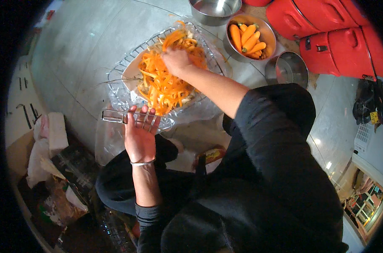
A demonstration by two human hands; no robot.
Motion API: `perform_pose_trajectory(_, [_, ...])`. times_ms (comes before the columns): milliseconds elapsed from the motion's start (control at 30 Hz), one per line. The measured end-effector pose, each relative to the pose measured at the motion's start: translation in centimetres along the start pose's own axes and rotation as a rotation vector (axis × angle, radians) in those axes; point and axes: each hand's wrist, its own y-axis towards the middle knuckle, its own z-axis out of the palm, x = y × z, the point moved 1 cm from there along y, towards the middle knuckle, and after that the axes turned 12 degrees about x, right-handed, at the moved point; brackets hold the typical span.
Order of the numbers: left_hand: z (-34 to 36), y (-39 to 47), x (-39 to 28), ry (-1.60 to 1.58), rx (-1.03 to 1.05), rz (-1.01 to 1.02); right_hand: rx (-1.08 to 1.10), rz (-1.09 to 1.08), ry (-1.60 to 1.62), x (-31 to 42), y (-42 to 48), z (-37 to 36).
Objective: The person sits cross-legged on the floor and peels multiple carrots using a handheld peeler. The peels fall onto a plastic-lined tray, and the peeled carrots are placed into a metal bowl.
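Note:
My left hand (141,136), palm up, holds a metal-framed peeler (115,116) across its fingers, beside the near edge of a lined wire basket (123,64). Orange vegetable peelings (166,83) lie heaped in the basket, with paler scraps among them at the back. Over the heap is my right hand (176,60), blurred, its fingertips at the peelings; whether it grips any of them is unclear. Clear plastic (118,93) lines the basket and hangs over its rim. Peeled orange vegetables, several with green stem ends, lie in a steel bowl (271,47) at the upper right.
A steel pot (215,14) stands behind the bowl, and another steel bowl (287,68) stands to its right. Red lidded containers (333,47) line the upper right. At the lower left is a bin (23,202) with mixed refuse. My bent legs flank the near floor.

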Motion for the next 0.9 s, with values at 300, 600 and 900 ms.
perform_pose_trajectory(300, [1.3,0.8,0.4,0.043,0.008,-0.045,0.692,-0.254,-0.322,2.7,-4.4,0.4])
perform_pose_trajectory(600, [1.9,0.2,0.2,0.050,0.000,-0.064,0.785,-0.514,0.472,-5.3,-5.1,-16.7])
perform_pose_trajectory(900, [0.4,0.7,0.5,0.046,-0.073,-0.120,0.117,0.184,0.281,-21.2,-4.5,8.4])
